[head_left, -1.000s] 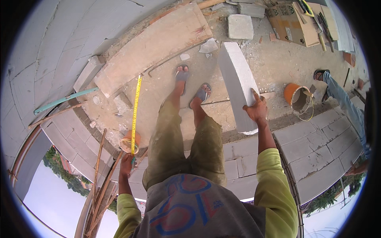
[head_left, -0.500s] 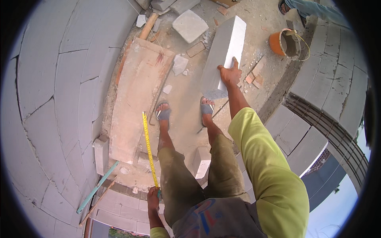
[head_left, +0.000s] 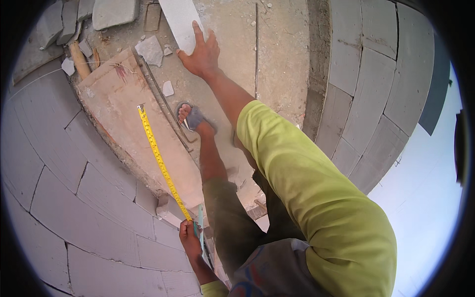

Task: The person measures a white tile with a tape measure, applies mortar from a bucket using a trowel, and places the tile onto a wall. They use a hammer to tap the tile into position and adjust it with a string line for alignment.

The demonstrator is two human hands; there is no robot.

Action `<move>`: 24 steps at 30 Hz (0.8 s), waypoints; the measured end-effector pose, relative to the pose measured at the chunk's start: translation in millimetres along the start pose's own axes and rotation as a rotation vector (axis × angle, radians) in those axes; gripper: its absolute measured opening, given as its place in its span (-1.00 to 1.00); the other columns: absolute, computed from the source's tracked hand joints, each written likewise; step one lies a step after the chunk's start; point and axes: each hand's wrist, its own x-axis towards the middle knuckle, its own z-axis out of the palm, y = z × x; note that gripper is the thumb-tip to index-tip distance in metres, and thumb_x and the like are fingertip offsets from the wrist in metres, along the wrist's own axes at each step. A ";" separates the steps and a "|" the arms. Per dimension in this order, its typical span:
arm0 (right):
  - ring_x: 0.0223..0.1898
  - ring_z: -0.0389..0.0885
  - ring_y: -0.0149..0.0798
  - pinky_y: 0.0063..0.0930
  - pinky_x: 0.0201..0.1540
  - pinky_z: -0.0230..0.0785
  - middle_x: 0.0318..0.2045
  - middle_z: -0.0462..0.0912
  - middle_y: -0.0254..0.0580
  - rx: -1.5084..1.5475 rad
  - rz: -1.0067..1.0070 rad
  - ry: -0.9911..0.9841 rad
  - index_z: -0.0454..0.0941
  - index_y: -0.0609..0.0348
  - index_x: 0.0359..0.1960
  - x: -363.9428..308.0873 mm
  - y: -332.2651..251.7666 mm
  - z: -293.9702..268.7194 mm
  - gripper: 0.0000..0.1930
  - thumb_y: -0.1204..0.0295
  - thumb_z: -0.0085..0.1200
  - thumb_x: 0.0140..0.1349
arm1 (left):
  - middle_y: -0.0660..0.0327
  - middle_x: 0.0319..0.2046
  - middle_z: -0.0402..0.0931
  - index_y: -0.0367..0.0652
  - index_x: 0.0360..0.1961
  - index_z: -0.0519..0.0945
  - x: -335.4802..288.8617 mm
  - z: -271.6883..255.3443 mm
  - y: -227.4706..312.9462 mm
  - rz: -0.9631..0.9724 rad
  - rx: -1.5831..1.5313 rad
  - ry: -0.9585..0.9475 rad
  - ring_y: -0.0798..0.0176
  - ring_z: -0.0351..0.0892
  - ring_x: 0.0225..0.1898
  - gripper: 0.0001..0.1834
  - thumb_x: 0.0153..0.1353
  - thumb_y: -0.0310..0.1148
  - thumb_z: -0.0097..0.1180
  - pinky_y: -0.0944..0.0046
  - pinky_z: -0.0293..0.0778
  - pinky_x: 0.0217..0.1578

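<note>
My left hand [head_left: 189, 236] is closed around a tape measure [head_left: 196, 229], whose case mostly hides behind the fingers. From it a yellow metal tape [head_left: 159, 157] runs out, slanting up over a broad flat board [head_left: 123, 99]. My right hand [head_left: 202, 55] reaches forward with fingers spread at the near end of a pale block [head_left: 184, 22]. The thumb and index finger lie at the block's edges; whether they press on it I cannot tell. The block's far part is cut off by the picture's top edge.
Block walls [head_left: 99, 208] rise on the left and on the right [head_left: 366, 79]. Broken block pieces [head_left: 150, 50] and a wooden post [head_left: 79, 60] lie ahead. Thin metal rods [head_left: 257, 49] rest on the dusty floor near my sandalled foot [head_left: 195, 118].
The view has turned, so the block and board sit further up and left. My right hand's fingers have spread from their grip on the block. The tape stays extended from my left hand.
</note>
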 end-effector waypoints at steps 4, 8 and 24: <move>0.52 0.40 0.26 -0.04 0.56 0.29 0.45 0.43 0.30 0.493 0.777 -0.181 0.35 0.09 0.58 -162.7 108.1 -46.7 -0.14 0.02 0.39 0.33 | 0.42 -0.36 0.49 -0.18 -0.05 0.67 32.6 43.7 47.9 0.122 0.391 -0.130 0.50 0.41 -0.34 -0.82 0.64 -0.32 0.10 0.37 0.40 -0.30; 0.46 0.42 0.11 0.21 0.38 0.42 0.54 0.32 0.25 0.912 1.862 0.369 0.15 0.14 0.65 -337.6 282.0 -103.2 0.10 -0.17 0.45 0.26 | 0.40 -0.39 0.44 -0.25 -0.07 0.67 53.7 116.1 83.6 0.328 0.850 -0.247 0.52 0.32 -0.34 -0.82 0.61 -0.36 0.12 0.38 0.33 -0.30; 0.52 0.26 0.19 0.24 0.40 0.38 0.54 0.13 0.21 0.970 2.036 1.159 -0.61 -0.23 0.74 -479.3 494.9 -107.5 0.48 0.13 0.50 0.10 | 0.25 -0.42 0.57 -0.22 -0.05 0.72 135.9 493.5 -6.0 0.458 1.892 -0.388 0.42 0.50 -0.38 -0.73 0.54 -0.22 0.16 0.25 0.49 -0.33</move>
